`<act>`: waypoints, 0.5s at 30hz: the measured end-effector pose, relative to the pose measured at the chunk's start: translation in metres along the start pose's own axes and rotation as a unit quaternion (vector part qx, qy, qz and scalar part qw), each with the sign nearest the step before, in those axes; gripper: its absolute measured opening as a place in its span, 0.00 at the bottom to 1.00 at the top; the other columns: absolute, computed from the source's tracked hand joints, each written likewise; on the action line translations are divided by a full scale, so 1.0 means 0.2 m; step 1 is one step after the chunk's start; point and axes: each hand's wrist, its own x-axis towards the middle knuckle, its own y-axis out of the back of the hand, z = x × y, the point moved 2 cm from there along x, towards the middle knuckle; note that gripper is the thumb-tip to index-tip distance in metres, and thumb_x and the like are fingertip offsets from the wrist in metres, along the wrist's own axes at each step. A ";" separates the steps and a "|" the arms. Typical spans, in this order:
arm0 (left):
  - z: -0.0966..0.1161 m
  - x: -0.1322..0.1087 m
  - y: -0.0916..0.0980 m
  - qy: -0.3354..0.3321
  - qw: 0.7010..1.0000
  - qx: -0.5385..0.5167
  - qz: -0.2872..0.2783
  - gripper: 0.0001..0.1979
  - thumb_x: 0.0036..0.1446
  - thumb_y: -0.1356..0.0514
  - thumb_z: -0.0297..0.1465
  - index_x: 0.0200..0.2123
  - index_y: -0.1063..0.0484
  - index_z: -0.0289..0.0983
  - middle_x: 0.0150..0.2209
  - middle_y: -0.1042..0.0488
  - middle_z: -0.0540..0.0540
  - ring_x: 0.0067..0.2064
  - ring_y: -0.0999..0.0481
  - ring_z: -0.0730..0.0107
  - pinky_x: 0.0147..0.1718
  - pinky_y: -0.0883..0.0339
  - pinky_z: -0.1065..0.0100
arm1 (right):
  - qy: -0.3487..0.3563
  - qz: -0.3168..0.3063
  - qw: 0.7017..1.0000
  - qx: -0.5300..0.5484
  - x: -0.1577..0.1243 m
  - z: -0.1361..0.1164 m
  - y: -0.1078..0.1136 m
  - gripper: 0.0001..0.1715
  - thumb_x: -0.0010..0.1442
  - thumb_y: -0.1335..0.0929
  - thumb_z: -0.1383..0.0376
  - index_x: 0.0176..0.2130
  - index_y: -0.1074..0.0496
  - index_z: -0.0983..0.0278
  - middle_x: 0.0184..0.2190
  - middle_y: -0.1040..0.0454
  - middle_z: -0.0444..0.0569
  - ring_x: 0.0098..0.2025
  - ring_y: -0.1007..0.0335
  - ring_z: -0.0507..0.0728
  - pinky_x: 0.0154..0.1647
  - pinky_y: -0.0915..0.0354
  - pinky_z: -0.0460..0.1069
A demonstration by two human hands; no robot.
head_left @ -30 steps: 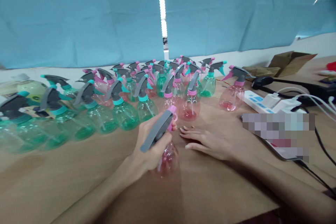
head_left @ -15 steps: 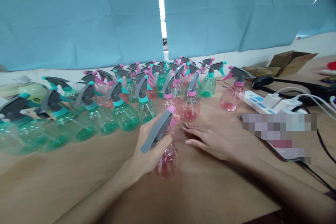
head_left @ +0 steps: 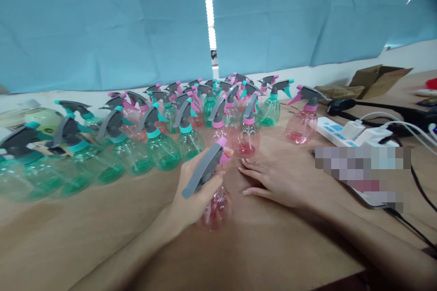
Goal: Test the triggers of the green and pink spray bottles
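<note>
My left hand [head_left: 196, 186] is wrapped round the neck and trigger of a pink spray bottle [head_left: 216, 211] with a grey and pink head. The bottle stands upright on the wooden table [head_left: 273, 250]. To its right my right hand [head_left: 269, 179] rests on the tabletop, fingers spread, holding nothing. Just beyond the fingertips is another pink spray bottle [head_left: 248, 141], apart from them. A row of green spray bottles [head_left: 164, 152] with grey and turquoise heads runs off to the left. My left hand's fingers partly hide the held bottle's collar.
More pink and green spray bottles crowd the back. A lone pink spray bottle [head_left: 302, 125] stands at right, beside a white power strip [head_left: 336, 132] with plugged-in chargers. A phone-like device with a blurred-out screen lies nearer, its cable [head_left: 408, 227] trailing right. An opened cardboard box [head_left: 378, 82] sits behind.
The fingers of my right hand have spread a little wider on the table. My left hand and the pink spray bottle it holds have hardly moved.
</note>
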 end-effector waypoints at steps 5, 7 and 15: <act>-0.01 -0.01 0.00 0.014 1.000 -0.011 0.001 0.03 0.50 0.43 0.31 0.29 0.30 0.40 0.25 0.28 0.51 0.27 0.29 0.69 0.26 0.35 0.68 | -0.002 0.002 1.000 -0.006 0.00 0.00 0.01 0.40 0.62 0.39 0.43 0.65 0.45 0.59 0.67 0.51 0.51 0.67 0.52 0.66 0.65 0.50 0.63; -0.02 -0.01 0.00 0.014 1.000 -0.013 -0.001 0.04 0.51 0.43 0.31 0.31 0.29 0.40 0.26 0.28 0.51 0.27 0.28 0.69 0.27 0.34 0.68 | -0.002 -0.002 1.000 -0.003 0.00 0.00 0.01 0.40 0.62 0.39 0.43 0.65 0.45 0.59 0.67 0.50 0.51 0.66 0.51 0.65 0.65 0.50 0.62; 0.00 -0.01 0.00 0.004 1.000 -0.010 0.004 0.03 0.50 0.43 0.31 0.28 0.30 0.41 0.24 0.29 0.52 0.26 0.31 0.69 0.26 0.36 0.67 | -0.002 -0.019 1.000 0.006 0.01 0.02 0.01 0.40 0.62 0.39 0.43 0.65 0.46 0.59 0.67 0.50 0.51 0.67 0.51 0.63 0.65 0.50 0.61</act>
